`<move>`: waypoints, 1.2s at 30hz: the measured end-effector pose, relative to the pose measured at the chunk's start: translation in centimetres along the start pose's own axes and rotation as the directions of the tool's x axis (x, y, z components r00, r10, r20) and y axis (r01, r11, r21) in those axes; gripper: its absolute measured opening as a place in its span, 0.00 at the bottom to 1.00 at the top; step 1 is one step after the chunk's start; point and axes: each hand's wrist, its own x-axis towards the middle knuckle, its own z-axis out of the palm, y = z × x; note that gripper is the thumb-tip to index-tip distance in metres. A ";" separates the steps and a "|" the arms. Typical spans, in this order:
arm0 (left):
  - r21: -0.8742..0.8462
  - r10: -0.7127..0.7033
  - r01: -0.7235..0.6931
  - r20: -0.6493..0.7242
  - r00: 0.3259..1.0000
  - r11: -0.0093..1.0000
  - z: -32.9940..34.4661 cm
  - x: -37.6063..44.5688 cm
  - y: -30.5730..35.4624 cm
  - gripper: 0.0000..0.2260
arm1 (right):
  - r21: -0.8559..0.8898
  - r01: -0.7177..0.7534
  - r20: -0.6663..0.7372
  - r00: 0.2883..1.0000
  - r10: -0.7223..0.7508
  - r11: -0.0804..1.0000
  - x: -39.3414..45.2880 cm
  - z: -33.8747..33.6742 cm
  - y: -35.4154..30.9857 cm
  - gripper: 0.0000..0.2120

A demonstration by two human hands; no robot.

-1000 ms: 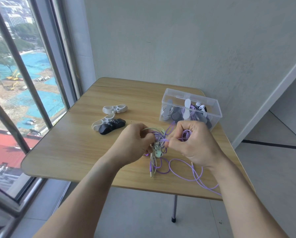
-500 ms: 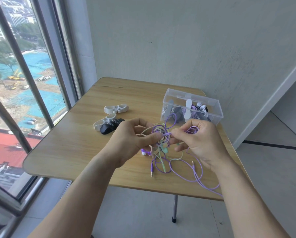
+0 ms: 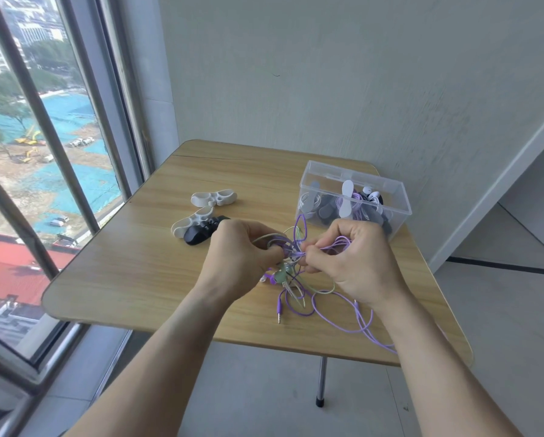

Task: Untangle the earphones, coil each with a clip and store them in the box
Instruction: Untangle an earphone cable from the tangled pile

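Head view: left hand point(image 3: 242, 260) and right hand point(image 3: 355, 263) both pinch tangled purple/green earphone cables point(image 3: 292, 257); hard pulling could tighten knot.

No legible text, labels, brands, numbers or signs on any surface in the head view; nothing readable anywhere, from 12 o'clock round through 6 o'clock and back.
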 end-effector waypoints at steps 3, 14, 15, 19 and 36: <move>-0.005 0.002 -0.002 -0.009 1.000 1.000 -0.1 0.0 -0.1 0.10 | -0.025 0.008 -0.011 1.000 -0.009 1.000 0.0 0.0 0.2 0.15; -0.071 -0.071 0.085 0.185 0.980 0.994 -0.6 0.2 -0.4 0.03 | -0.135 0.204 0.063 0.978 -0.197 0.970 -0.4 0.6 0.0 0.16; -0.033 -0.052 0.060 0.209 0.977 0.998 -0.7 0.3 -0.5 0.03 | -0.162 0.214 0.085 0.976 -0.202 0.963 -0.4 0.5 0.1 0.16; 0.173 0.014 -0.067 0.290 0.957 0.983 -0.9 0.3 -0.6 0.04 | -0.243 0.230 0.144 0.969 -0.200 0.942 -0.6 0.6 0.3 0.15; 0.357 -0.171 0.020 0.397 0.902 0.934 0.1 0.3 -0.5 0.12 | -0.344 0.225 0.153 0.971 -0.182 0.912 -0.2 1.0 0.3 0.10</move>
